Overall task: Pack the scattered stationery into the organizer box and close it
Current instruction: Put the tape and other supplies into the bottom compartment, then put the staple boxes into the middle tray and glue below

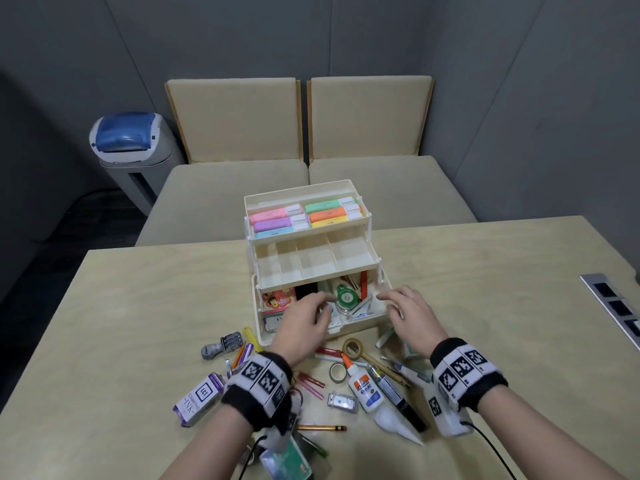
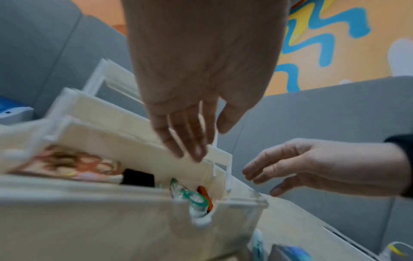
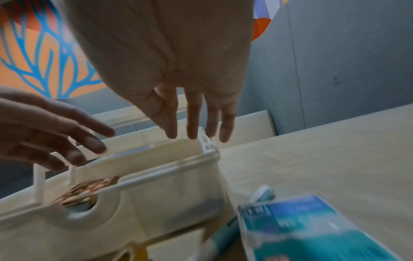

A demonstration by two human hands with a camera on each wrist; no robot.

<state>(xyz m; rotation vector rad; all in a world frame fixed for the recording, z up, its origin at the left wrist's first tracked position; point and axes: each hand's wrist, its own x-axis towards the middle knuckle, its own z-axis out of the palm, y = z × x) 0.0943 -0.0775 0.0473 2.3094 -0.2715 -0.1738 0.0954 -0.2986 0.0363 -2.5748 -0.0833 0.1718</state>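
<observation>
Organizer box [image 1: 313, 268], a cream plastic three-tier cantilever type, sits fanned open mid-bench [image 1: 138, 323] in the head view: top tray full of pastel highlighters [image 1: 306, 215], the middle divided tray bare, and the bottom bin already holding a green tape roll [image 1: 344, 298], a red stick and some sticker sheets. Both hands hover right over that bottom bin, left hand [image 1: 304, 322] over the middle, right hand [image 1: 408, 315] over the right front corner, fingers loosely spread and grasping nothing as far as I can tell. My guess is they're either settling the contents or about to grab more stuff, because there's loads left on the near side: a white glue bottle with an orange cap [image 1: 362, 384], a black marker [image 1: 398, 396], a purple stamp ink carton [image 1: 199, 396], a grey date stamper [image 1: 221, 344], tape rings, pencils. So packing is well short of done, and closing comes later. Left wrist view is blurry, but the left hand's fingers [image 2: 190, 141] hang straight just off the edge of the middle tray, I can't tell if they touch it, with the right hand [image 2: 312, 167] relaxed and empty off to the side. Right wrist view is the same deal mirrored: right hand's fingers [image 3: 192, 121] are extended over the box's corner hinge, holding nothing, and a blue-and-white packet [image 3: 312, 227] lies on the bench just beside the box.
</observation>
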